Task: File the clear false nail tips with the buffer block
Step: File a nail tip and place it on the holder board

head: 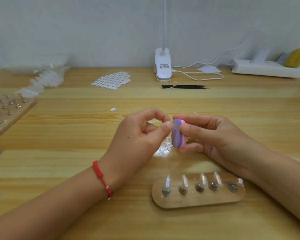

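My right hand (213,137) grips a small purple, white and pink buffer block (177,133) between thumb and fingers, held upright above the wooden table. My left hand (139,135), with a red cord on its wrist, pinches a clear false nail tip (170,122) between thumb and forefinger; the tip is pressed against the block's purple face and is mostly hidden by my fingertips. Below my hands lies a clear plastic sprue (165,147) on the table. An oval wooden holder (197,199) near the front carries several clear nail tips (203,181) on metal pegs.
A white clip lamp (163,66) with its cable stands at the back, black tweezers (185,86) in front of it. A sheet of white adhesive tabs (112,80) lies back centre. A second wooden peg board (16,113) and bagged nail tips (45,78) sit at the left.
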